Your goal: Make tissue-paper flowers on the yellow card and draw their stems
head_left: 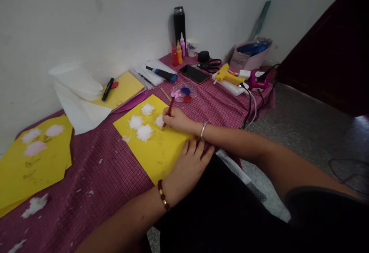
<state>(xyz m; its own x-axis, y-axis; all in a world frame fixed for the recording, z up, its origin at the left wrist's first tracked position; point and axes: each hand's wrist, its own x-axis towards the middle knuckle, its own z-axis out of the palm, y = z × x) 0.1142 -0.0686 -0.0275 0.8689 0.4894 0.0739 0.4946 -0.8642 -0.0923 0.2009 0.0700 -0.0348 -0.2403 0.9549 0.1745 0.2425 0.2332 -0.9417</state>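
Head view: right hand (176,120) grips brush (168,113) at cotton (159,120); left hand (188,165) (flat, open, holding nothing) should steady paper (161,151) for light strokes.

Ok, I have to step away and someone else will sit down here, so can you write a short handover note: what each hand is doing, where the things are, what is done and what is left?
Right hand: grips a red brush, tip down beside a white tuft.
Left hand: flat on the yellow sheet, holding it down on the checked cloth.
Things: paint palette just beyond the sheet; paint bottles by the wall.
Done: four cotton tufts sit on the sheet.
Left: they look white, while those on the other yellow sheet to the left are pink.
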